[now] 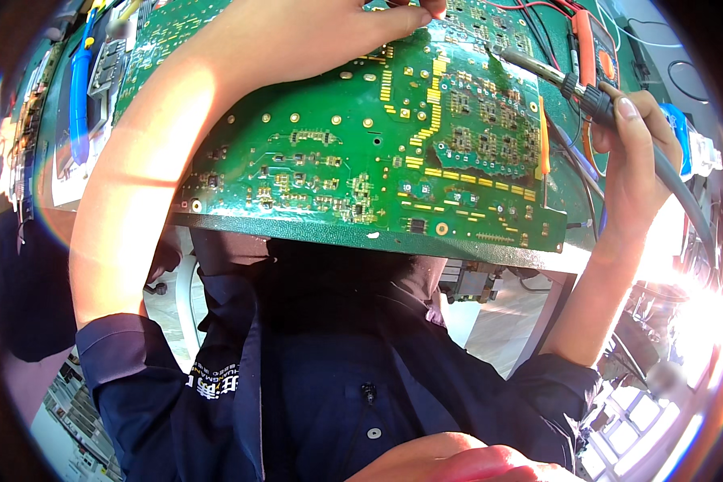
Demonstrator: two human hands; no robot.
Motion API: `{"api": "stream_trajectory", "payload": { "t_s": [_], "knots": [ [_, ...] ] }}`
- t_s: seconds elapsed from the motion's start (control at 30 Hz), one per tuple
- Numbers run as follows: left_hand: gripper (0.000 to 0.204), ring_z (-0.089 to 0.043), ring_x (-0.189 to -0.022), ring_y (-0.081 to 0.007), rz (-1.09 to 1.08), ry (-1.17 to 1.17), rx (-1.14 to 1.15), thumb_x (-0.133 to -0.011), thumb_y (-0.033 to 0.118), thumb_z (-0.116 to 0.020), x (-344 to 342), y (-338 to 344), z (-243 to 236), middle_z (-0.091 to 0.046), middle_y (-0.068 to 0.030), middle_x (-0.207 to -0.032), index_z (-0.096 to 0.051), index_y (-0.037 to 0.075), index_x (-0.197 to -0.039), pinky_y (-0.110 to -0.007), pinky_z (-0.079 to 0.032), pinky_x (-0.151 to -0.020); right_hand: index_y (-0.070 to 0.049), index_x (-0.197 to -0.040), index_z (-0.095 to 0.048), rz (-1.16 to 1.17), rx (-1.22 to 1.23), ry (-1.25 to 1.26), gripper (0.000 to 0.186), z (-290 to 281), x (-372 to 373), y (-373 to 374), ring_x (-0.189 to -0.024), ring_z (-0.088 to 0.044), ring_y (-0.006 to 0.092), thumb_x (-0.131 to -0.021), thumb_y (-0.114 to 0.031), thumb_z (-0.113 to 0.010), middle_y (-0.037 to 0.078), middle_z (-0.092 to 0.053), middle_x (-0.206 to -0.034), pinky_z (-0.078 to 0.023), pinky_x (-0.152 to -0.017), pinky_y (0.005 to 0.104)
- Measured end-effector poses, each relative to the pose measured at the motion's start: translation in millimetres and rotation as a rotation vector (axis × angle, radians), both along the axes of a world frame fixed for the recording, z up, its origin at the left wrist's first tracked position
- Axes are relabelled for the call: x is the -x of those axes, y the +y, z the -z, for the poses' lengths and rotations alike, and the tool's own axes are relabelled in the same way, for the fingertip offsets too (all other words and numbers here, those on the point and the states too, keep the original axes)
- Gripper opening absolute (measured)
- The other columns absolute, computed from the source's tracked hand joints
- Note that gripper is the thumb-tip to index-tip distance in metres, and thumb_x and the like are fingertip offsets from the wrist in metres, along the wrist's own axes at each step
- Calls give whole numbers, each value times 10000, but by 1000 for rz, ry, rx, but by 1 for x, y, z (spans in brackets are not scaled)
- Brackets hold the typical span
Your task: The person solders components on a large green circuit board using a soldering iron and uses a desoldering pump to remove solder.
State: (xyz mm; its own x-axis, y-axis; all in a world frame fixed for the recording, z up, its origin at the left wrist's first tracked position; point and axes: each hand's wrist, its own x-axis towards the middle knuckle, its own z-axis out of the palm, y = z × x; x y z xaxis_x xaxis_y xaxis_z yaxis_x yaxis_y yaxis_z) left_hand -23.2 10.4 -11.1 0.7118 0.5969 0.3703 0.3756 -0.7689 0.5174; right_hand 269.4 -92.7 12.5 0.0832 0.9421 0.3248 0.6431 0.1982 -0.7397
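A large green circuit board [313,161] lies at the table's front edge, crowded with small components and gold pads. My right hand [639,149] is closed around the dark grip of a soldering iron [594,103]. The iron's metal shaft slants up and left, with its tip over the upper right part of the board. From the iron a thick grey cable runs down past my wrist. My left arm reaches across the board, and my left hand [369,28] is at the top edge of the picture. Its thumb and a fingertip come together in a pinch; what they hold is hidden, and the other fingers are cut off.
At the upper right is an orange-edged multimeter [606,52] with red and black leads. A blue-handled tool [80,104] lies at the left, beside more circuit boards [108,68]. An orange strip [545,136] stands by the board's right edge. Bright glare covers the far right.
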Motion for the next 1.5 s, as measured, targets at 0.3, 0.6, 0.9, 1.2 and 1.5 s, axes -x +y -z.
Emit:
{"api": "stream_trajectory", "payload": {
  "t_s": [0.3,0.6,0.9,1.2,1.5],
  "knots": [
    [44,-515,-652,-95,4,-169,127,-912,47,-643,-3,4,5,-603,-22,-777,-631,24,-948,-242,-422,-584,-4,-749,-624,6,-1,30,343,0,3,1,-657,-519,107,-926,-297,-597,43,-555,-600,-456,-1039,367],
    [81,-413,-578,-54,-14,-109,70,-898,3,-577,-3,-6,-3,-507,15,-699,-537,62,-860,-218,-346,-532,-5,-737,-618,10,-3,67,345,2,4,3,-650,-512,107,-924,-294,-598,43,-538,-589,-468,-1036,378],
    [78,-419,-591,-54,-31,-106,37,-884,2,-577,-5,-7,1,-510,12,-702,-546,63,-846,-207,-349,-537,-12,-752,-641,54,23,38,343,1,2,1,-640,-498,96,-912,-315,-622,28,-553,-601,-438,-832,269],
    [56,-416,-599,-47,-33,-70,132,-879,10,-579,-3,-7,-6,-524,14,-732,-567,62,-862,-206,-351,-546,-6,-740,-616,24,21,106,327,3,3,1,-649,-499,109,-929,-273,-602,42,-549,-604,-458,-968,328],
    [56,-404,-597,-52,-34,-130,222,-886,18,-572,-1,0,1,-531,14,-774,-568,59,-924,-215,-353,-559,-10,-738,-608,-2,17,140,319,4,3,3,-651,-498,112,-932,-264,-599,45,-538,-601,-441,-1056,366]
  ]
}}
